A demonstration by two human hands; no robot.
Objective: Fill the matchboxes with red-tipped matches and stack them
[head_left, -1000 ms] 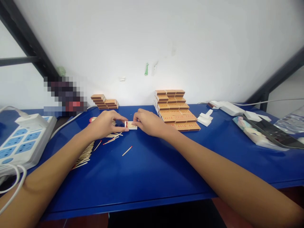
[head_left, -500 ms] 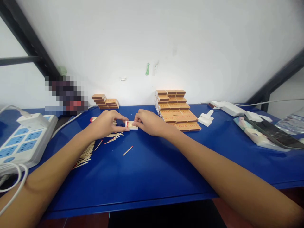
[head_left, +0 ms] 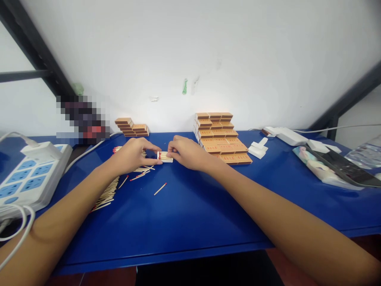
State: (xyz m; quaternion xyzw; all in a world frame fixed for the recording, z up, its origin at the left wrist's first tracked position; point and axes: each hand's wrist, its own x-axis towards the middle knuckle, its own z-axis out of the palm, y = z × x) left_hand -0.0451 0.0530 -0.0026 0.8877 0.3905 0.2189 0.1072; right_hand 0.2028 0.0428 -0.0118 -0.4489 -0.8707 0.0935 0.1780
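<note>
A small white matchbox tray [head_left: 168, 160] lies on the blue table with red-tipped matches [head_left: 162, 155] inside it. My left hand [head_left: 137, 153] grips the tray's left end between thumb and fingers. At the tray's right end, my right hand [head_left: 183, 152] has its thumb and forefinger pinched over the matches; it is closed, and I cannot tell exactly which matches it holds. Partly hidden behind my left hand and forearm is a heap of loose matches [head_left: 108, 194]. One single match [head_left: 160, 188] lies nearer the front.
Stepped rows of orange matchboxes [head_left: 220, 147] stand right of my hands; a smaller stack [head_left: 131, 128] is at the back left. White empty trays [head_left: 258, 148] lie farther right. A power strip [head_left: 32, 174] is at the left, a phone [head_left: 342, 163] at the right.
My right hand has shifted very slightly over the tray. The left hand and tray stay in place.
</note>
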